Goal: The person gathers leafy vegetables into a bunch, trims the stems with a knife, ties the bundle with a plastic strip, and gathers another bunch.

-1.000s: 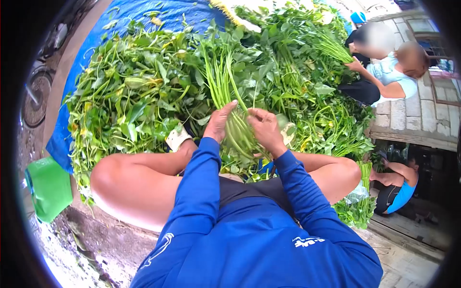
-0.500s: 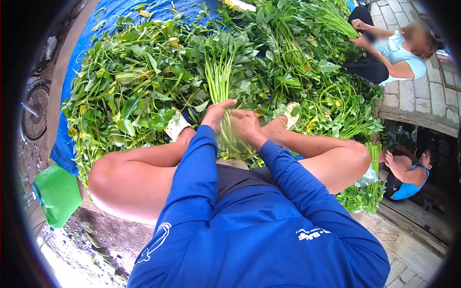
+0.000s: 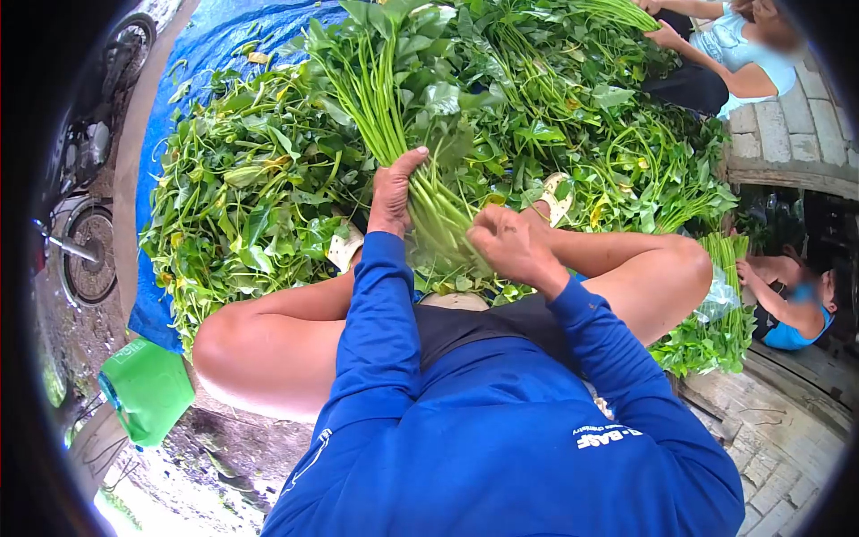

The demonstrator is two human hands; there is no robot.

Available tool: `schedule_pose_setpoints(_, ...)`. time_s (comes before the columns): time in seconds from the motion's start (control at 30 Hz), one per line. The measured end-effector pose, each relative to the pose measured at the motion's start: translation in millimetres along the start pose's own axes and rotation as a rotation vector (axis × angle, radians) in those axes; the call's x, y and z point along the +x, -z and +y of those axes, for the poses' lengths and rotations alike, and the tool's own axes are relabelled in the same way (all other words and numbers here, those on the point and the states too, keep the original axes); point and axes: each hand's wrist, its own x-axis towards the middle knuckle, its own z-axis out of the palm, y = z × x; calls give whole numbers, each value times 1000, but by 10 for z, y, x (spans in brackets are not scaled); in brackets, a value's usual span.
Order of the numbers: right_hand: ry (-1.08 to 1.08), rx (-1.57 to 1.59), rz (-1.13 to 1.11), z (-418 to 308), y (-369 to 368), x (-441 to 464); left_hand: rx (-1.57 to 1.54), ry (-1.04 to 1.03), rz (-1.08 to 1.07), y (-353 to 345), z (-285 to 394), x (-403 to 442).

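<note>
My left hand (image 3: 394, 190) is closed round a bunch of water spinach (image 3: 369, 103), its leafy tops pointing up and away to the left. The cut ends of the stems (image 3: 438, 210) stick out below that hand, toward my lap, and are smeared by motion. Beside these stem ends, to their right, is my right hand (image 3: 519, 246) with its fingers curled together; whether anything is pinched in them is hidden. A big heap of loose water spinach (image 3: 259, 179) spreads in front of me and around my feet.
The heap lies on a blue tarp (image 3: 161, 206). A green container (image 3: 148, 389) is at lower left, near a motorcycle wheel (image 3: 89, 255). One person (image 3: 752, 67) at upper right holds a bunch of greens; another person (image 3: 792, 304) sits at right beside upright bunches (image 3: 725, 259).
My left hand has raised the bunch a little, tilting its tops left. My right hand has moved right, away from my left hand. The whole view has shifted slightly.
</note>
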Motion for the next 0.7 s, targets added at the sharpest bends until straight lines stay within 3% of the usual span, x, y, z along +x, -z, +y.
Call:
schedule_pose_setpoints(0.03, 82, -59, 103, -135, 59, -83, 10, -22, 4, -7, 30, -7)
schedule_pose_setpoints(0.13, 211, 9, 118, -179, 129, -137, 4, -96, 24, 2, 83, -2)
schedule_pose_setpoints(0.17, 335, -21, 247, -178, 108, -117, -4, -121, 31, 3, 87, 5)
schedule_pose_setpoints(0.27, 257, -180, 223, -232, 150, -39, -45, -176, 47, -40, 101, -19)
schedule_pose_setpoints(0.37, 57, -339, 9, -448, 175, 34, -17, -244, 74, -125, 158, -126)
schedule_pose_setpoints(0.47, -97, -551, -491, -361, 55, 180, 56, -301, 91, -85, 287, -107)
schedule_pose_setpoints(0.53, 255, -725, -769, 114, -247, 201, 87, -298, 95, -100, 460, -180)
schedule_pose_setpoints(0.6, 157, -523, -791, 361, -317, 83, 105, -256, 80, -21, 625, -211)
schedule_pose_setpoints(0.7, 119, -650, -522, 760, -147, -43, -52, -129, 40, -3, 802, -323)
